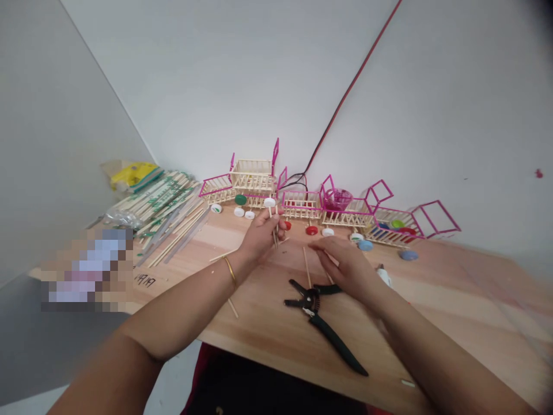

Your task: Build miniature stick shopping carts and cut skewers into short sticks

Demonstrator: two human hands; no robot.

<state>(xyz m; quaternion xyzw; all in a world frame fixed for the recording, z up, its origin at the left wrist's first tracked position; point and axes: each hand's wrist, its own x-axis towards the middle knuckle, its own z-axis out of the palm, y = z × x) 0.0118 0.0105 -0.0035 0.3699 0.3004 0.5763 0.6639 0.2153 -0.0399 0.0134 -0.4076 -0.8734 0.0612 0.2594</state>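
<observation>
My left hand [259,233], with a gold bangle on its wrist, is closed around a couple of short wooden sticks [275,235] that stand nearly upright. To its right, my right hand [341,259] hovers low over the table, fingers stretched to the left and nothing visible in them. A loose wooden stick [307,266] lies just left of that hand. Below it rest black-handled wire strippers [309,301] with the jaws apart; my right hand partly covers the upper handle. Behind both hands stand small stick-built carts [302,204] with magenta frames and bottle-cap wheels.
Bundles of wrapped chopsticks [151,199] and a yellow packet [133,174] lie at the back left. A magenta cup [338,199] sits among the carts. A white-tipped tool [383,276] is partly behind my right arm. A red-black cable [354,78] runs down the wall.
</observation>
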